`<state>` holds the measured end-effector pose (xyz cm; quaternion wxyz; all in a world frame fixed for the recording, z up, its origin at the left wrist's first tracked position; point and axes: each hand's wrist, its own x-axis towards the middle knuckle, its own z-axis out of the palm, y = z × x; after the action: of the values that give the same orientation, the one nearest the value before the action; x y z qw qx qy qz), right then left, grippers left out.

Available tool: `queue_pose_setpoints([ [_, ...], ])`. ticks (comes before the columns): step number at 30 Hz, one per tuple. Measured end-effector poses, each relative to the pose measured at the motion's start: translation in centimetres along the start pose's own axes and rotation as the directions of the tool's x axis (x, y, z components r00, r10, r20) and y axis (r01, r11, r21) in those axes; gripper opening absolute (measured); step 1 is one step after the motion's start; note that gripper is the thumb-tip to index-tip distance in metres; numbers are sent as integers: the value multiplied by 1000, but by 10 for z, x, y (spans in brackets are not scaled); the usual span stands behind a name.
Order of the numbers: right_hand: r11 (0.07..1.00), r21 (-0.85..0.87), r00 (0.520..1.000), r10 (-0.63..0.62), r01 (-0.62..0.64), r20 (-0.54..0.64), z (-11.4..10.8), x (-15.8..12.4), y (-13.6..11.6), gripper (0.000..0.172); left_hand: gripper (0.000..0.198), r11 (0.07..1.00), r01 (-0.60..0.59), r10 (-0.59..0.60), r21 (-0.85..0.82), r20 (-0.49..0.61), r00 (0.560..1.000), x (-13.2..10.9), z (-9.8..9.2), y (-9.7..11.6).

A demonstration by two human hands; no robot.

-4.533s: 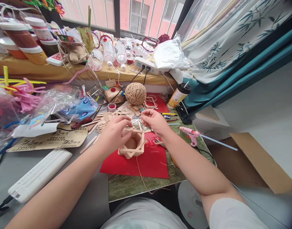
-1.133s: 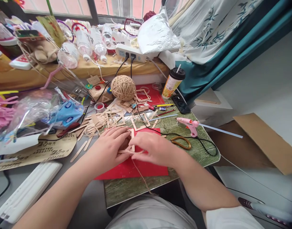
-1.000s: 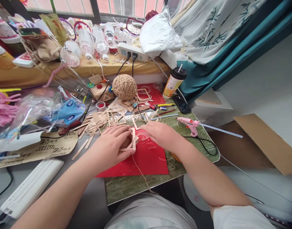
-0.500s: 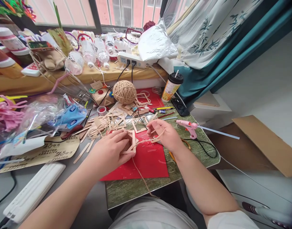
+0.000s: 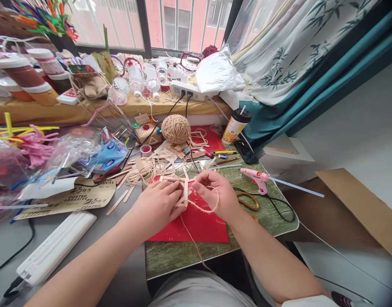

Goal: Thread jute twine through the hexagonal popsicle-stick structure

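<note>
My left hand (image 5: 162, 198) is closed around a small frame of wooden craft sticks (image 5: 186, 192), held over a red sheet (image 5: 205, 226). Its palm and fingers hide much of the frame. A length of twine (image 5: 200, 209) leaves the frame and loops round to my right hand (image 5: 216, 192), whose fingers are curled with the twine in them. Another strand of twine hangs from beneath the frame across the red sheet to the table's front edge. Loose craft sticks (image 5: 138, 168) lie in a heap beyond my left hand.
A ball of twine (image 5: 175, 129) sits behind the sticks. On the right are a pink glue gun (image 5: 256, 179) with a glue stick, scissors (image 5: 249, 201), a phone (image 5: 246, 152) and a lidded cup (image 5: 236, 125). Sandpaper (image 5: 83, 198) and a white power strip (image 5: 56, 247) lie left.
My right hand has drawn nearer the frame and the twine between them now bows in a wider loop. The camera view has shifted slightly. My left hand keeps its hold.
</note>
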<state>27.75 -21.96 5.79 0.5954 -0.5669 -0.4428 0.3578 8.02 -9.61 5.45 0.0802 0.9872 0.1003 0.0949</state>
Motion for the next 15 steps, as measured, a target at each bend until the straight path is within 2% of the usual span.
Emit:
queue_pose_setpoints([
  [8,995,11,994,-102,102,-40,14,-9,-11,26,33,998,36,-32,-48,69,997,1,-5,-4],
  [10,994,26,994,-102,103,-23,15,-9,-14,20,32,998,36,-32,-55,77,997,1,-5,-5],
  [12,994,-1,992,-105,105,72,12,-9,-17,15,32,998,33,-29,-55,68,997,1,-6,-5],
  [15,968,-228,947,-28,106,321,-7,-14,-16,42,29,998,18,-15,-64,55,998,0,-9,-6],
])
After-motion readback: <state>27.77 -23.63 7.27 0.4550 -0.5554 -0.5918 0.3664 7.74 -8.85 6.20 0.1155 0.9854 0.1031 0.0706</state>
